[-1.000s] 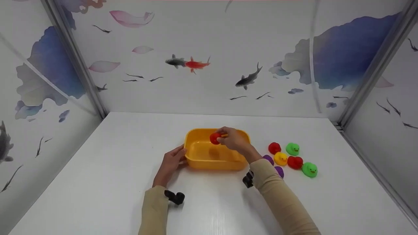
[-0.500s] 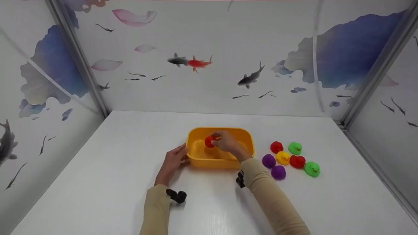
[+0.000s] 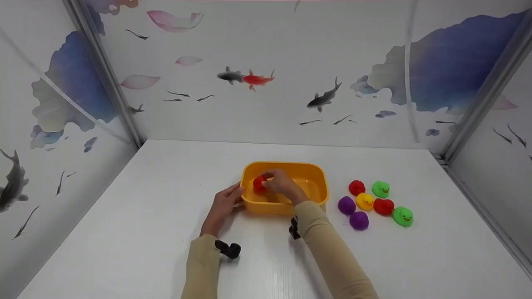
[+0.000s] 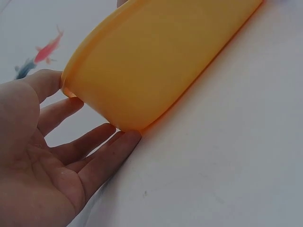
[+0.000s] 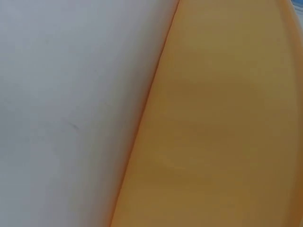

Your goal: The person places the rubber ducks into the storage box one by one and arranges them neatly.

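A yellow-orange plastic basin [image 3: 286, 209] stands on the white table. My left hand [image 3: 223, 204] holds its left end. In the left wrist view, the thumb of the left hand [image 4: 52, 146] lies at the rim and its other fingertips touch the outer wall and lower edge. Inside the basin, at its left end, my right hand [image 3: 280, 185] grips a red rubber duck [image 3: 259, 185] low over the floor. The fingers partly cover this duck. Only the basin's side [image 5: 218, 113] and the tabletop fill the right wrist view; the right hand is out of it.
Right of the basin lies a loose group: red ducks [image 3: 383, 207], green ducks [image 3: 403, 216], a yellow duck [image 3: 365, 202] and purple ducks [image 3: 359, 220]. White walls [image 3: 266, 112] with painted fish enclose the table at the back and sides.
My right hand has carried the red rubber duck leftward and down inside the basin, to its left end. The left hand keeps its hold there. The head view has shifted slightly.
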The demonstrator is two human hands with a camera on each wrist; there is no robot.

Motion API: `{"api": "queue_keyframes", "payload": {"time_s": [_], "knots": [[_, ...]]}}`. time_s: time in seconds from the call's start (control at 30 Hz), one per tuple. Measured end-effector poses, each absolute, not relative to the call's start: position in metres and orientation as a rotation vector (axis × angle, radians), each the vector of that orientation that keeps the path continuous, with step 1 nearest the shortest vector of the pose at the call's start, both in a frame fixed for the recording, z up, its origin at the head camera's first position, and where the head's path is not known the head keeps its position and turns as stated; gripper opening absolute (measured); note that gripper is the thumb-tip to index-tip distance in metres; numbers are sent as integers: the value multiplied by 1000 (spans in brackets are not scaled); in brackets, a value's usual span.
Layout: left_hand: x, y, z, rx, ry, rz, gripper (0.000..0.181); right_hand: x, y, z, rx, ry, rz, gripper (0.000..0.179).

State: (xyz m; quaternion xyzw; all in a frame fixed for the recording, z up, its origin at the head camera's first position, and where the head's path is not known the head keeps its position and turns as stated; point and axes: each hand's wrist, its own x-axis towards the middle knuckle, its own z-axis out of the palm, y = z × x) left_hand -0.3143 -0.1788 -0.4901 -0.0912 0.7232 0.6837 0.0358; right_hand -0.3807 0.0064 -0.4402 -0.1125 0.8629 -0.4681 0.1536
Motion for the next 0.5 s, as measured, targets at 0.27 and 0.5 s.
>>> {"api": "queue_keyframes", "payload": {"time_s": [0.27, 0.5], "knots": [[-315, -181, -491, -278, 2213, 2096, 50, -383, 1, -441, -259, 2488, -1366, 30], [-316, -179, -492, -277, 2233, 2077, 49, -386, -1, -446, -173, 2463, -1397, 32]]}}
